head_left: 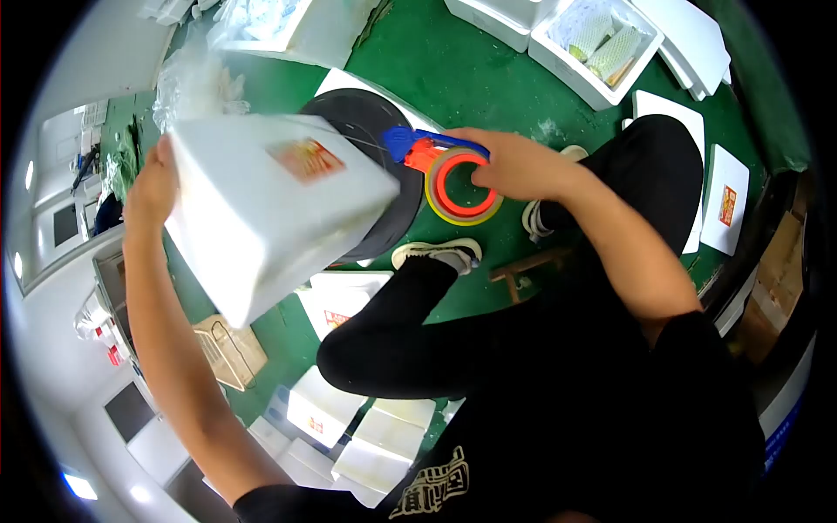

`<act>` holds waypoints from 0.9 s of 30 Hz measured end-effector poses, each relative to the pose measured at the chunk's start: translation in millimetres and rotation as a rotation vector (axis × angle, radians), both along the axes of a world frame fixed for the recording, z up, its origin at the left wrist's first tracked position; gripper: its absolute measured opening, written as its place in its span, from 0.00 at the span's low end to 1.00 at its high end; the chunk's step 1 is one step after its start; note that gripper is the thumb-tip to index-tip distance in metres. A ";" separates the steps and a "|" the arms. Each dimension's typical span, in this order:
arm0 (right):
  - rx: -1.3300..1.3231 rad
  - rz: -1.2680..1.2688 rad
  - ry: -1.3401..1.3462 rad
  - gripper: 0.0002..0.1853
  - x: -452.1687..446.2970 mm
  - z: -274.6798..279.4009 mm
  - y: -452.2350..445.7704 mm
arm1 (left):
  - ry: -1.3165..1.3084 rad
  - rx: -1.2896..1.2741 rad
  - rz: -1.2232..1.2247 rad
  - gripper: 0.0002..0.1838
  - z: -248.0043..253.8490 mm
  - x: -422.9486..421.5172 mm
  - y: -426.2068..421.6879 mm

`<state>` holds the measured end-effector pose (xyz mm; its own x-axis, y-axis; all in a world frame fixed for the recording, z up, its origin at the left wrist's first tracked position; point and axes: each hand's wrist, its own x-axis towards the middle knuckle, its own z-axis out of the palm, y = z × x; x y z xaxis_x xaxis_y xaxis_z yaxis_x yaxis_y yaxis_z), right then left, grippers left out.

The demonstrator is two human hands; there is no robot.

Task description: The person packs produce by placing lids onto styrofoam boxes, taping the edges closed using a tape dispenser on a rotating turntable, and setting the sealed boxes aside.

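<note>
Tape dispenser (430,160) — in right hand (516,164)

Foam box (270,205): smooth, matt. Tape dispenser (423,157): glossy plastic. Round stand (403,205): matt. Floor (436,65): smooth.

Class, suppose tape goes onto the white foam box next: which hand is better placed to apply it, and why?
Probably the right hand: it already grips the tape dispenser, close beside the white foam box. The left hand is occupied holding the box's opposite side.
</note>
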<state>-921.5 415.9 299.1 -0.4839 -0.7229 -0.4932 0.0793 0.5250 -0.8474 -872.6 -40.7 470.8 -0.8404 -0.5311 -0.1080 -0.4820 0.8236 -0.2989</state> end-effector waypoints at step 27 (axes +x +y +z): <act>-0.257 0.134 -0.028 0.34 131.6 -28.8 -41.4 | 0.415 0.520 -0.133 0.30 -39.8 6.4 95.4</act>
